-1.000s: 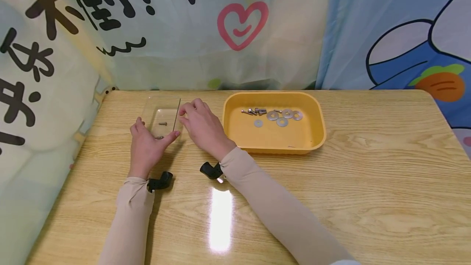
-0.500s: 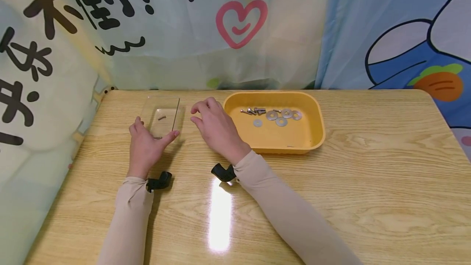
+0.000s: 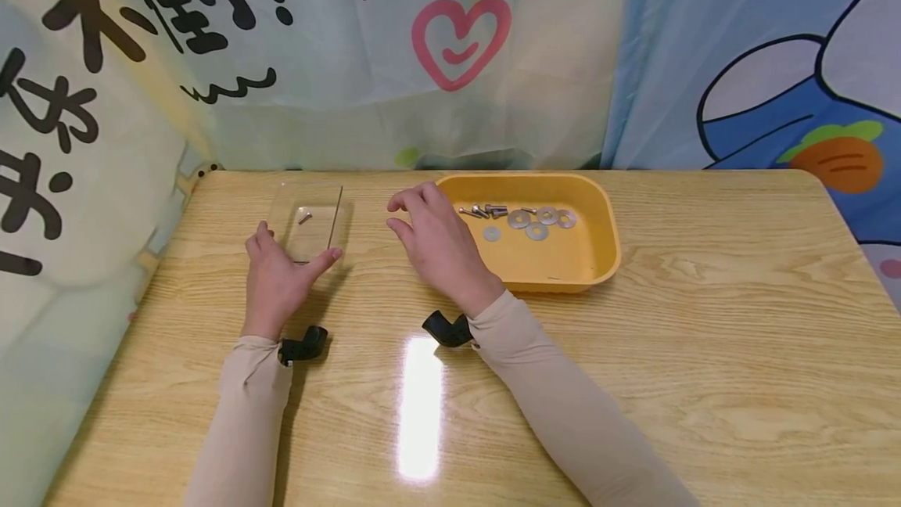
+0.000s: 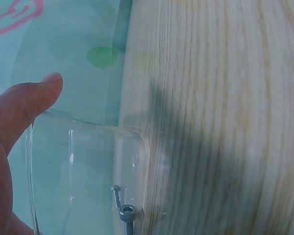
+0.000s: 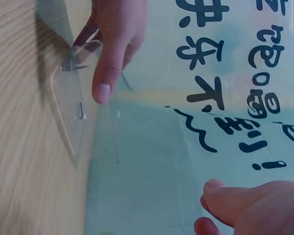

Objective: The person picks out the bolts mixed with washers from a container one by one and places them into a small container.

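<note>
A clear plastic box [image 3: 336,213] stands at the table's left rear. My left hand [image 3: 276,288] grips its near end, thumb on the right side and fingers on the left. One small screw [image 3: 305,217] lies inside the box; the left wrist view also shows a larger socket-head screw [image 4: 128,213] there, close to that small one. My right hand [image 3: 449,249], fingers loosely bent and holding nothing, hovers at the left end of the yellow tray [image 3: 549,268], covering its left edge. Several screws [image 3: 490,211] and flat washers [image 3: 537,231] lie in the tray.
The wooden table [image 3: 669,382] has a bright light reflection [image 3: 421,413] near its front. A printed cloth [image 3: 535,61] hangs along the back and left edges. Each wrist wears a black camera mount [image 3: 304,344].
My right hand has moved right, from beside the box to the tray's left end. The small screw in the box has turned and shifted slightly. My left hand stays on the box.
</note>
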Motion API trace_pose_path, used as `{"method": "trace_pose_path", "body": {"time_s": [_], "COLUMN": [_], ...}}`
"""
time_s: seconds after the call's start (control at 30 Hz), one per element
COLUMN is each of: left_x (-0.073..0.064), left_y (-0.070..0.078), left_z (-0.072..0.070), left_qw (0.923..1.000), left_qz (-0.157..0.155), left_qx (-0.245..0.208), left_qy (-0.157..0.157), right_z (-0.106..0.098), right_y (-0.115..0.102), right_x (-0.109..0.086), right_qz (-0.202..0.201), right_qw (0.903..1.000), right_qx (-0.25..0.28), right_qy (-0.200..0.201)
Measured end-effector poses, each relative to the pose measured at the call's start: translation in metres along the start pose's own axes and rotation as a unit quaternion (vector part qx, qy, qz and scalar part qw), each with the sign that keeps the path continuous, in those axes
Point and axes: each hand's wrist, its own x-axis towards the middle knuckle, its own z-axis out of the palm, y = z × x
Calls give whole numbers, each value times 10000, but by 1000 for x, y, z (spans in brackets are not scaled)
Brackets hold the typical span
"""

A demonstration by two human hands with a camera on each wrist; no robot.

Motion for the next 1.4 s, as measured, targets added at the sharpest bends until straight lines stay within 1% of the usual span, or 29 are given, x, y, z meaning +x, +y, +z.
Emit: {"method": "trace_pose_path", "body": {"time_s": [0.17,0.43,0.6,0.83,1.1,1.4], "left_x": [0,0,-1,0,-1,-2], "left_y": [1,1,1,0,1,-1], "left_z": [-2,-3,-3,-1,-1,-1], "left_qw": [10000,10000,10000,10000,10000,10000], "left_qz": [19,40,21,-3,-20,1], "left_qx": [1,9,9,14,0,2], "left_qy": [-32,-48,-44,-50,-60,-65], "right_z": [-8,-21,-29,-34,-39,-40], "right_y": [5,11,18,26,37,56], "right_x": [-2,-5,-6,-7,-6,-6], "right_qz": [29,138,245,415,770,903], "right_qw": [9999,9999,9995,9988,9967,9954], "right_qx": [75,51,3,8,90,92], "right_qy": [89,80,208,245,234,297]}}
